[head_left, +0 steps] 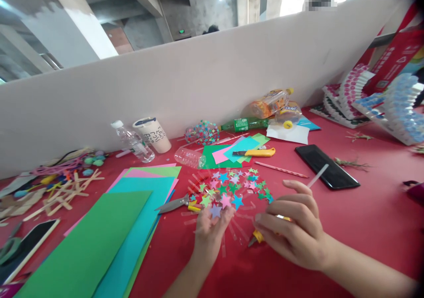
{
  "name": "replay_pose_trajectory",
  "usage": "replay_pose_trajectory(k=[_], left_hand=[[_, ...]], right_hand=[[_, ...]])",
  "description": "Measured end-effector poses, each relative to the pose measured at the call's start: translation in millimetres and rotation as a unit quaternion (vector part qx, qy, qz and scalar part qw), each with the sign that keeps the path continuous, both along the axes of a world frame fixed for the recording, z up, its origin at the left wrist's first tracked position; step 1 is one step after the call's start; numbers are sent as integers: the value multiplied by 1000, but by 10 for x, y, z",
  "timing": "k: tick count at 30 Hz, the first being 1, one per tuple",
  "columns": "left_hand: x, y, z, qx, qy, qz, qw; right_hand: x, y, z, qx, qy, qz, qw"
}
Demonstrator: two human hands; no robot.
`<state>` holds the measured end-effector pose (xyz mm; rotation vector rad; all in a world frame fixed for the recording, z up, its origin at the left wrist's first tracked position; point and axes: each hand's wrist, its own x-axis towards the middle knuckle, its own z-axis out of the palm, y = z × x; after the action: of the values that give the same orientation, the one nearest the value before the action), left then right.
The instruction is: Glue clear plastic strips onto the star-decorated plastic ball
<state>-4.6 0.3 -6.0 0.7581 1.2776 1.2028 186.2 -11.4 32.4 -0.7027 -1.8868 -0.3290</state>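
My left hand (212, 228) grips the near side of a cut clear plastic bottle (228, 225), whose slit strips fan outward. Pink, blue, green and purple paper stars (225, 200) cover its middle. To the right, my right hand (294, 229) is closed around a yellow glue gun (257, 236), mostly hidden by the fingers. Its nozzle points down and left beside the bottle strips, and a pale glue stick (318, 176) juts out behind. A pair of scissors (174, 205) lies left of the bottle, with its yellow handle partly covered.
Coloured paper sheets (96, 236) spread at left. A yellow utility knife (255, 152) rests on small papers. A black phone (326, 166) lies at right. Behind stand a water bottle (134, 143) and a cup (152, 134); a green bottle (245, 124) lies against the white partition (198, 77).
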Motion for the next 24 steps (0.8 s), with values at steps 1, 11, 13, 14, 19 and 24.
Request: replay_pose_trajectory(k=[1,11,13,14,19,24], left_hand=[[-1,-2,0,3,-1,-4,1000],[-21,3,-81,2,-12,22,1000],[-33,7,-113,13,-19,22,1000],[-38,9,-121,13,-21,19,1000],[-31,15,-65,4,-20,8,1000],[37,-16,44,-8,-2,18,1000]], right_hand=[[-1,-4,8,2,-2,0,1000],[-47,3,-39,-19,-44,-8,999],[-57,6,-41,-14,-54,-8,998],[-62,7,-34,-13,-58,-7,998],[-72,8,11,-16,-57,-2,998],[-37,-15,-44,11,-56,1,998]])
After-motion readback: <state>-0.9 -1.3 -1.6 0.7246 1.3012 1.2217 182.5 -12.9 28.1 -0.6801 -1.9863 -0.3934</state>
